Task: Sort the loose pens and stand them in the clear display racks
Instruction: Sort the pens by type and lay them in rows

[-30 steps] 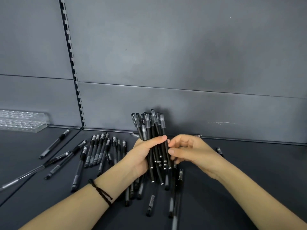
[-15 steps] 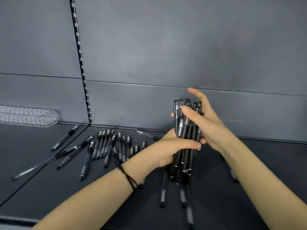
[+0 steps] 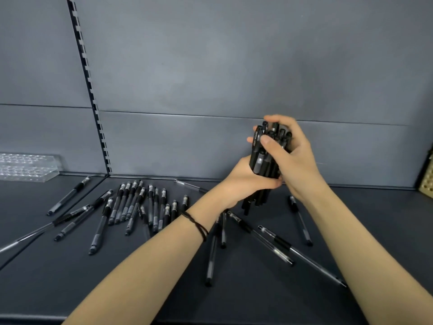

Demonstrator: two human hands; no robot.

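We hold the pen bundle upright over the shelf, mid-right: left hand wrapped round its lower half, right hand clamped over the tops. Light, stiff, slick barrels, prob. slide lengthwise, so squeeze mid-barrel. Clear rack waits far left.

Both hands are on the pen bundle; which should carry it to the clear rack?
Left, probably: the left hand grips the pen bundle low down, and the clear rack lies far on that side. The right hand only cups the tops.
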